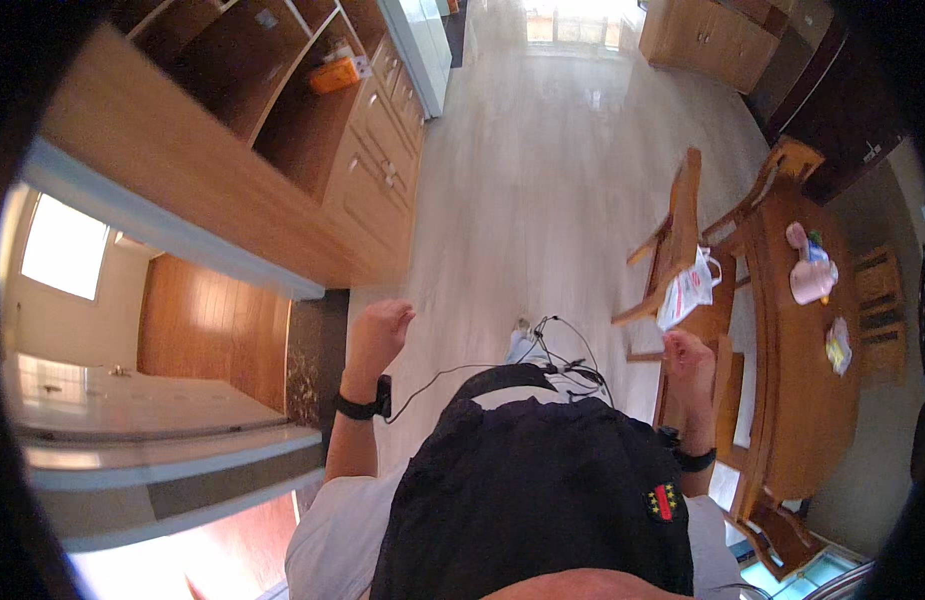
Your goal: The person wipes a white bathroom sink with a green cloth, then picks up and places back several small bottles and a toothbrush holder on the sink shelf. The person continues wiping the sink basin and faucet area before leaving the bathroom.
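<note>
My left hand (381,330) is curled into a loose fist above the floor, with a black wristband (362,407) and a thin cable at its wrist. Out to the other side, my right hand (689,364) has its fingers curled too, and nothing shows in them. In the picture it overlaps a wooden chair close to a white plastic bag (691,292); I see no grip on either. Between the hands, dark cables (571,367) hang in a tangle before my waist. A black garment or bag (537,487) with a red patch covers my front.
A wooden dining table (796,420) with a pink container (812,282) and a small plastic packet (838,346) stands at right. Wooden chairs (683,217) line it. At left is a wooden cabinet (376,165) holding an orange box (335,75). Pale floor (515,180) stretches ahead.
</note>
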`<state>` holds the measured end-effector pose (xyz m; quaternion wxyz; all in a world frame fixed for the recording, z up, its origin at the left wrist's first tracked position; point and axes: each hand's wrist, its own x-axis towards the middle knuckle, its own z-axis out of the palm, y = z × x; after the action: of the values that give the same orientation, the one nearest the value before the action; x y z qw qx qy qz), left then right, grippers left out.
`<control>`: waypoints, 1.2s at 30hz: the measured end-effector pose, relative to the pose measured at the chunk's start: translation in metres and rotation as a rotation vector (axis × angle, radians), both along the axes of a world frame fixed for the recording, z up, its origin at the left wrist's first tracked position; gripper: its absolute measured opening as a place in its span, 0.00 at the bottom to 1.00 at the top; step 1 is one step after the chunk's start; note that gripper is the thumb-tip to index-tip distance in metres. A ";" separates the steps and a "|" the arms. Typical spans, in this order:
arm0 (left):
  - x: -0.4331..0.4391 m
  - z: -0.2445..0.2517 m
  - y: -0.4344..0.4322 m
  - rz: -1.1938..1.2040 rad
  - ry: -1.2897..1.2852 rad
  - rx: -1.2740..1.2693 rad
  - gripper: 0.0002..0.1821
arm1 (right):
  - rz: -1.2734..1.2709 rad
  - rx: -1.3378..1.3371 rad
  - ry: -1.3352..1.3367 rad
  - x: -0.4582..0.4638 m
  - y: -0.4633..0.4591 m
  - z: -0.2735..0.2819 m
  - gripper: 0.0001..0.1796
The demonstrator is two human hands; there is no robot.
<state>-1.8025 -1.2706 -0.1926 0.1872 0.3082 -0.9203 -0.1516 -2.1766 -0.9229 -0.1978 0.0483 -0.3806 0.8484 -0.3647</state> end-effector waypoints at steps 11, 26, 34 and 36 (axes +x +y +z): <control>-0.123 0.016 -0.260 0.446 -0.169 0.148 0.08 | 0.206 -0.090 0.026 -0.242 -0.374 0.036 0.08; -0.594 -0.020 -0.746 0.007 -0.030 -0.008 0.05 | -0.111 0.000 0.021 -0.571 -0.680 0.044 0.09; -0.850 -0.037 -0.941 -0.226 -0.086 -0.073 0.07 | -0.307 0.123 0.059 -0.768 -0.826 -0.025 0.10; -0.883 -0.036 -0.991 -0.086 -0.212 -0.011 0.07 | -0.283 0.173 0.066 -0.834 -0.896 -0.027 0.10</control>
<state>-2.6858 -2.2611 -0.2288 0.0840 0.2816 -0.9482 -0.1210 -3.0105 -1.8189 -0.2252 0.0010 -0.2634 0.9230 -0.2806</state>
